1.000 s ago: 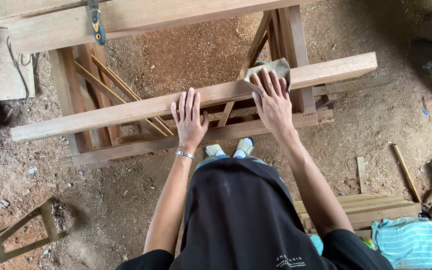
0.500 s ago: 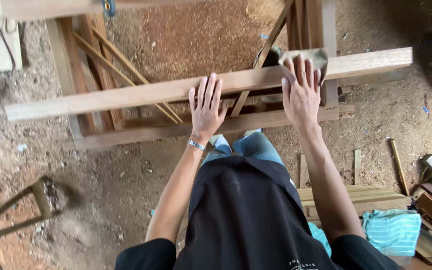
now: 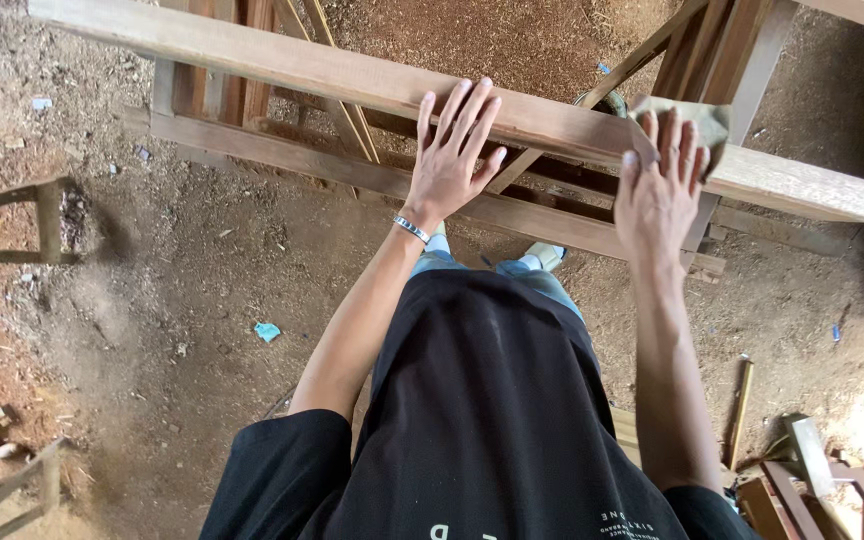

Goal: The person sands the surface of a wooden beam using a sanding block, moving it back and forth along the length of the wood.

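My left hand [image 3: 449, 165] lies flat, grip released, fingers spread on the wooden rail [image 3: 332, 75]. My right hand [image 3: 658, 190] presses a sheet of sandpaper [image 3: 704, 122] flat against the same rail, grip released, the sheet under my fingertips.

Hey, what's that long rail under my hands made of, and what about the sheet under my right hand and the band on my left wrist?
The rail looks like bare, unfinished wood: pale brown, visible grain, matte. The sheet under the right hand looks like sandpaper or thin cloth: dull olive-tan and folded over the edge, hard to tell which. The wristband by the left hand looks like metal: silvery and shiny.
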